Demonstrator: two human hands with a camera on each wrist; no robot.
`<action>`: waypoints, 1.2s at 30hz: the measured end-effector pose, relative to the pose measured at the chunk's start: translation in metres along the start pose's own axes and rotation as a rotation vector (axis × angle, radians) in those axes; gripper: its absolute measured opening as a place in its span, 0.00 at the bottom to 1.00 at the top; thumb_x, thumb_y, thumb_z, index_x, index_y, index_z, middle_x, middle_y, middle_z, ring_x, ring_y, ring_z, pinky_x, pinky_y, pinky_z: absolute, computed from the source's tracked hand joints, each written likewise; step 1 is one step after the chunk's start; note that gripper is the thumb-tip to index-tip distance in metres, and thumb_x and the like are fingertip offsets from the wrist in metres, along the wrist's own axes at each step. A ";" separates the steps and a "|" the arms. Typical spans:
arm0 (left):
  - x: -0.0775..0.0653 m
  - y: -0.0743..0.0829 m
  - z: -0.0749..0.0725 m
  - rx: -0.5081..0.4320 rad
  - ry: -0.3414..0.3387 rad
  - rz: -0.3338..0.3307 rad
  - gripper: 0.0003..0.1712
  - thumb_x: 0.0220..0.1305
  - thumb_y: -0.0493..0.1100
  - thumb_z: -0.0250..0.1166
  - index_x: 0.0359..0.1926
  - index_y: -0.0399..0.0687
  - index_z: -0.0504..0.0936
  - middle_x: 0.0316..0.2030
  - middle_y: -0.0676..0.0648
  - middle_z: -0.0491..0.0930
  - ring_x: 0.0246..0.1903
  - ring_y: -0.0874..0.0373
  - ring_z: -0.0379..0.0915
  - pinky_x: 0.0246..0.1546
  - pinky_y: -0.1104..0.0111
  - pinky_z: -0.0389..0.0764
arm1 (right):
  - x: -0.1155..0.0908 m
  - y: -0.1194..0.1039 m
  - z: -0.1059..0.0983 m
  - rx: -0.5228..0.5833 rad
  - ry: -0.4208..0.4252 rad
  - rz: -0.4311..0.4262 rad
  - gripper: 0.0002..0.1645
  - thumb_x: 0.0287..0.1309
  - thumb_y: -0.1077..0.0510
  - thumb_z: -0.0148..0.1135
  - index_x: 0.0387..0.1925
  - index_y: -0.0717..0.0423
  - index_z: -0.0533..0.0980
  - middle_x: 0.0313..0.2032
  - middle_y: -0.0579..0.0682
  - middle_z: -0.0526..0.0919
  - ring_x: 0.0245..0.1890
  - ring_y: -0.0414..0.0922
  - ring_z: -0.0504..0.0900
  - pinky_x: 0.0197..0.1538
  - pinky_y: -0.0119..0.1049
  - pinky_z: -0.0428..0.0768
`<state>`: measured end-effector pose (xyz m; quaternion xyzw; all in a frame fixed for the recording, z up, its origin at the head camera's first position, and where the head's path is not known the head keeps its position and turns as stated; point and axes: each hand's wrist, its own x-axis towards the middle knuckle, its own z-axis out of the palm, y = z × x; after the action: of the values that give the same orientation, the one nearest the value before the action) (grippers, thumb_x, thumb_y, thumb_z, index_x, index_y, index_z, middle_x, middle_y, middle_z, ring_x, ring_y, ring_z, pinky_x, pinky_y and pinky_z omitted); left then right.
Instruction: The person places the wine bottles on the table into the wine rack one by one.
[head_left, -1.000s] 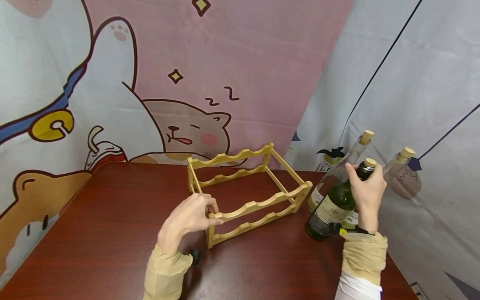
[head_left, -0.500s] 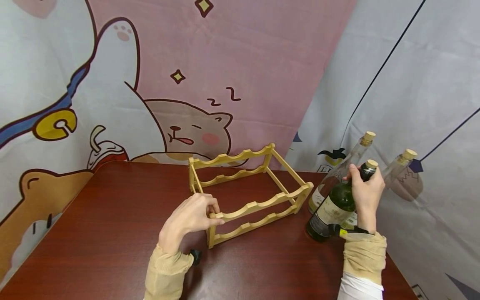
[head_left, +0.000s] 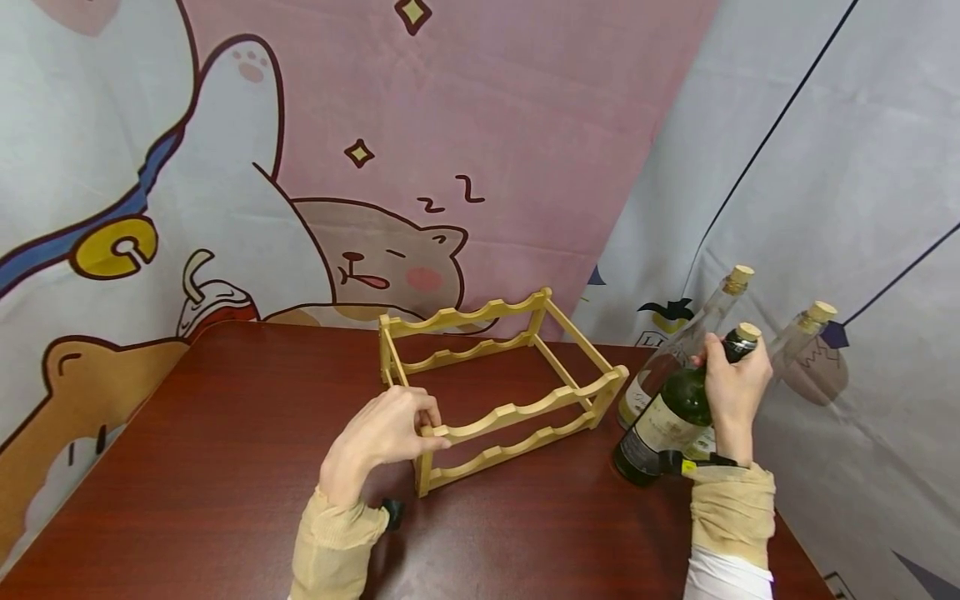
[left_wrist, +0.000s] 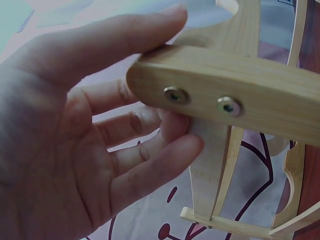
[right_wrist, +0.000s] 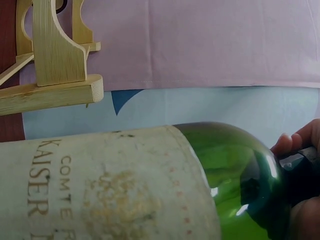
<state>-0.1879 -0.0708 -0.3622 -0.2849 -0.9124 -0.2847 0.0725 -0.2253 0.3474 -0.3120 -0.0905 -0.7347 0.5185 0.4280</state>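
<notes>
My left hand holds the near left corner of a light wooden wine rack. In the left wrist view, the thumb of that hand lies along the top of the rack's end, and the fingers bend about the upright below it. Over on the right, my right hand grips the neck of a green wine bottle with a cream label and a cork. The right wrist view has this bottle up close, its neck partly covered by the fingers. Whether its base touches the table is unclear.
Two clear corked bottles stand behind the green one, one at the back and one to the right, partly hidden. The rack stands on a dark red table. A printed cloth hangs along the back and right.
The head view shifts slightly, so everything sits a little further right in it. Both hands keep their holds, and the rack and bottles show no clear movement.
</notes>
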 end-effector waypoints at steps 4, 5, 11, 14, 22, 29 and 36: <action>0.000 0.000 0.000 0.005 0.003 0.000 0.12 0.44 0.51 0.75 0.21 0.58 0.80 0.20 0.61 0.73 0.20 0.70 0.64 0.22 0.77 0.66 | 0.000 -0.001 -0.001 0.060 0.004 0.000 0.10 0.57 0.65 0.58 0.27 0.48 0.69 0.16 0.37 0.74 0.12 0.30 0.74 0.22 0.21 0.75; 0.000 0.000 0.000 0.006 0.003 0.001 0.12 0.44 0.51 0.75 0.21 0.58 0.80 0.20 0.61 0.72 0.20 0.70 0.63 0.22 0.77 0.66 | 0.000 -0.001 -0.001 0.064 0.004 -0.003 0.10 0.57 0.65 0.58 0.27 0.48 0.69 0.15 0.37 0.74 0.12 0.30 0.74 0.22 0.21 0.75; -0.001 0.001 0.000 0.007 0.002 0.000 0.11 0.44 0.51 0.75 0.22 0.58 0.80 0.20 0.61 0.73 0.20 0.71 0.63 0.22 0.77 0.66 | 0.001 -0.008 -0.003 0.074 0.006 -0.030 0.08 0.57 0.64 0.58 0.28 0.50 0.70 0.15 0.37 0.74 0.13 0.30 0.74 0.22 0.21 0.75; 0.000 0.002 0.000 0.009 0.001 -0.005 0.11 0.44 0.52 0.75 0.22 0.58 0.80 0.20 0.61 0.73 0.21 0.70 0.64 0.22 0.77 0.66 | -0.002 -0.018 -0.003 0.109 0.000 -0.043 0.09 0.57 0.65 0.58 0.28 0.49 0.70 0.15 0.39 0.74 0.13 0.31 0.75 0.22 0.21 0.75; -0.001 0.002 0.000 0.025 0.000 -0.021 0.11 0.44 0.52 0.75 0.22 0.60 0.80 0.20 0.62 0.73 0.21 0.70 0.64 0.22 0.76 0.66 | -0.006 -0.032 -0.004 0.319 -0.037 -0.011 0.08 0.56 0.68 0.58 0.28 0.54 0.71 0.16 0.45 0.75 0.13 0.36 0.76 0.22 0.24 0.76; -0.001 0.002 0.001 0.044 0.004 -0.037 0.11 0.43 0.54 0.75 0.22 0.61 0.79 0.19 0.62 0.73 0.20 0.70 0.64 0.21 0.75 0.66 | -0.014 -0.040 -0.002 0.428 -0.055 -0.009 0.08 0.57 0.69 0.58 0.26 0.57 0.70 0.15 0.46 0.75 0.13 0.37 0.76 0.22 0.26 0.77; 0.000 0.005 0.002 0.061 0.017 -0.060 0.12 0.44 0.55 0.75 0.21 0.61 0.79 0.19 0.61 0.71 0.20 0.69 0.63 0.20 0.74 0.65 | -0.022 -0.047 0.001 0.551 -0.037 0.014 0.09 0.57 0.70 0.58 0.23 0.61 0.70 0.14 0.49 0.75 0.12 0.40 0.75 0.22 0.28 0.78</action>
<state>-0.1852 -0.0664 -0.3619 -0.2528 -0.9281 -0.2614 0.0804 -0.1980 0.3129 -0.2846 0.0336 -0.5729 0.7034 0.4194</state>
